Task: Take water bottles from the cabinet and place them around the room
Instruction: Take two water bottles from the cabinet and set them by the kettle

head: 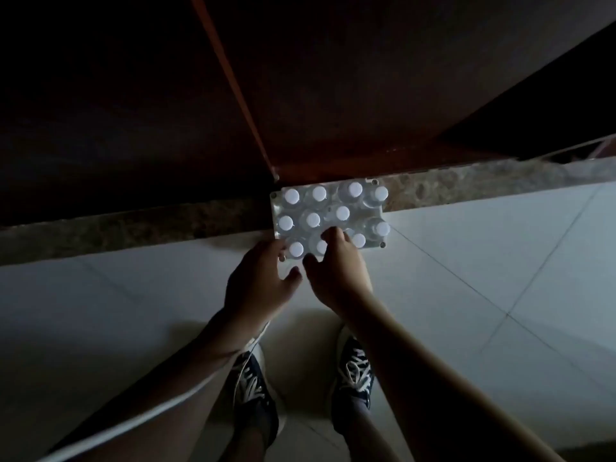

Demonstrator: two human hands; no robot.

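A plastic-wrapped pack of water bottles (336,213) with white caps stands on the floor against the foot of the dark wooden cabinet (300,95). My left hand (263,278) rests against the pack's near left corner, its fingertips hidden behind the hand. My right hand (336,268) reaches over the near row. Its fingers curl over one front water bottle (320,245) and its thumb sits on the near side of that bottle. The room is dim.
A speckled stone plinth (133,225) runs along the cabinet's base. Pale floor tiles (466,261) spread toward me. My two dark laced shoes (355,371) stand just behind the pack. A white cable (186,391) hangs across my left arm.
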